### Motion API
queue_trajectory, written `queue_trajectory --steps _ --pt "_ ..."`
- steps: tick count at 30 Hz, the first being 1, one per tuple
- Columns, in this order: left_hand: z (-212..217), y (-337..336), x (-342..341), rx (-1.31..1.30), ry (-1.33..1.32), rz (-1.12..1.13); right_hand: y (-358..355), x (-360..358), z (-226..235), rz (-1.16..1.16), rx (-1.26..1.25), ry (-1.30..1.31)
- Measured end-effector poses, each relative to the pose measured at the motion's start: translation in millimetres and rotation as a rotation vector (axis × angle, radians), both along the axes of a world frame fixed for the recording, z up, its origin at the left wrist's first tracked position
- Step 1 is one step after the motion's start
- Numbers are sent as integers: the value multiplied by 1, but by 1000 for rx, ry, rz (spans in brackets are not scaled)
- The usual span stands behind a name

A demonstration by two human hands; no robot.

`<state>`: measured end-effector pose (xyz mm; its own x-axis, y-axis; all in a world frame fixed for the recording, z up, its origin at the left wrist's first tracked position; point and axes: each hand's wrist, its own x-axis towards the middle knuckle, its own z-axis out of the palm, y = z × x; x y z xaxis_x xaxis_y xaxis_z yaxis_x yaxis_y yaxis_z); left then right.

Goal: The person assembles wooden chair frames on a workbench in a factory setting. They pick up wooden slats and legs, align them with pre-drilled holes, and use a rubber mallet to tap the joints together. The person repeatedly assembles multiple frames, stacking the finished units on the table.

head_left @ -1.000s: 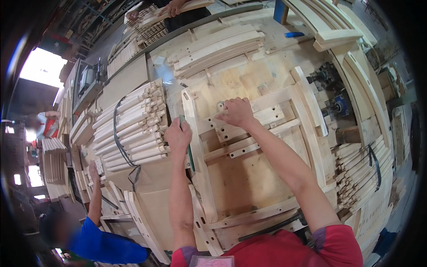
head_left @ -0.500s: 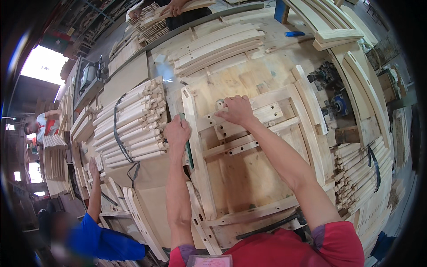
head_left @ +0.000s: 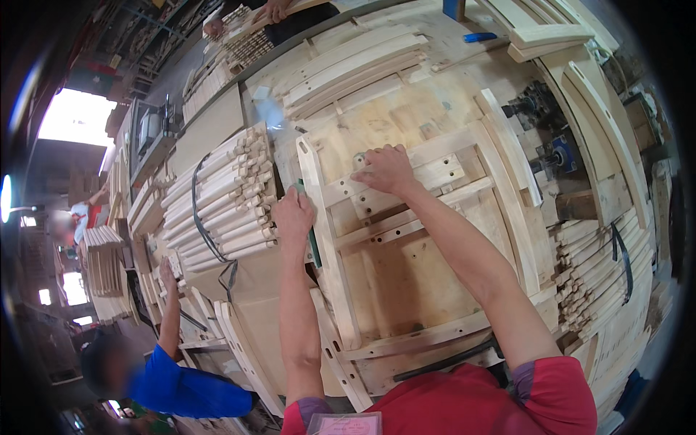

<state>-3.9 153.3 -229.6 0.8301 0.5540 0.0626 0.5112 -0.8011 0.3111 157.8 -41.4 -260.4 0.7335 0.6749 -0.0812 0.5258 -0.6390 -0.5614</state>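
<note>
A pale wooden chair frame [head_left: 500,210] lies flat on a plywood bench [head_left: 406,283] in front of me. My left hand [head_left: 292,215] grips the frame's long left rail [head_left: 324,239], where a green strip runs along the rail's outer side. My right hand [head_left: 384,168] presses fingers-down on a flat cross slat [head_left: 435,174] drilled with small holes, near the frame's top. More slats run across the frame below that hand.
A strapped bundle of turned wooden pieces [head_left: 225,196] lies left of the frame. Curved rails [head_left: 348,61] are stacked at the back, more bundled parts [head_left: 594,268] at the right. A person in blue [head_left: 170,377] works at lower left; another person's hands [head_left: 272,9] show at the top.
My right hand has stayed on the cross slat and my left hand on the left rail. The person in blue at lower left has shifted slightly.
</note>
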Motion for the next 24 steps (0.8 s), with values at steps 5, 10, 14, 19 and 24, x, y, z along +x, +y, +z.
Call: queue_trajectory --steps 5,10,14,19,24 --pt "1 -2 -4 83 -77 -60 2 -3 -4 12 -35 -9" --pt "-1 -4 -3 14 -84 -30 1 -3 -9 -16 -20 -27" --pt "-6 2 -7 106 -116 -90 1 -6 -5 -25 0 -75" --pt "-17 -14 -7 61 -262 -57 -1 -2 -22 1 30 -188" --pt "-28 -11 -13 60 -345 -27 -1 -11 -11 -13 29 -263"
